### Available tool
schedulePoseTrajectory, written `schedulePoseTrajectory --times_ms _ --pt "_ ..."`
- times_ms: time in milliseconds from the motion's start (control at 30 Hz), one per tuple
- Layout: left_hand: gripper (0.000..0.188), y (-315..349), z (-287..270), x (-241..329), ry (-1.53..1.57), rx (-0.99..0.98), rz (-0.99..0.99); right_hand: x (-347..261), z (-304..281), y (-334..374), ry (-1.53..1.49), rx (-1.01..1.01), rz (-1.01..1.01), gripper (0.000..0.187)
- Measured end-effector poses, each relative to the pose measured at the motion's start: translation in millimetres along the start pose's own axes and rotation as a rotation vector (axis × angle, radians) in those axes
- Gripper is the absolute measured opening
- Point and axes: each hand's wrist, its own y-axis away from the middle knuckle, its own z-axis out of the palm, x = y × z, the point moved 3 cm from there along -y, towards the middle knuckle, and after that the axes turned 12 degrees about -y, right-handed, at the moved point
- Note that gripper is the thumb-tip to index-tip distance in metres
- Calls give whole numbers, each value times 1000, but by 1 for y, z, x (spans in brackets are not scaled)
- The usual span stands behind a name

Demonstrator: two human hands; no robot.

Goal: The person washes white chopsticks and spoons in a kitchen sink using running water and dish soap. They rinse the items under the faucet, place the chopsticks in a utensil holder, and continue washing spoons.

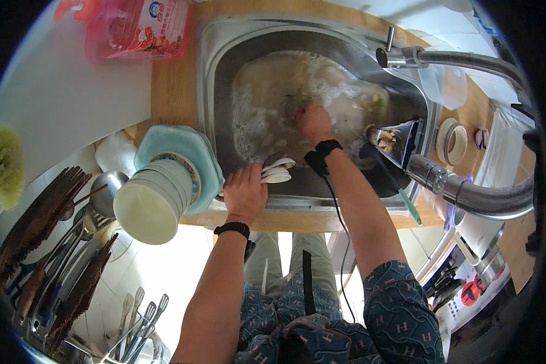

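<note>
Head view: my left hand (244, 193) fingers curl around white spoons (277, 174) at the sink (207, 91) near rim; my right hand (312, 120), fingers bunched in foamy water, lies toward one o'clock, handles pointing there.

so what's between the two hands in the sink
In the head view, only soapy water and bare sink bottom separate the left hand, holding white spoons, from the right hand.
</note>
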Motion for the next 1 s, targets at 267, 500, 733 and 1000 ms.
schedulePoseTrajectory --times_ms 267,500,733,1000 --pt "34 -2 1 -1 38 45 14 3 17 -13 35 -62 29 22" --pt "34 -2 -1 -1 70 59 0 11 6 -8 17 -49 29 22" --pt "29 -3 1 -2 62 39 4 0 4 -15 -80 -107 -28 21" --pt "32 -2 0 -2 84 63 21 10 11 -14 0 -129 -28 37"
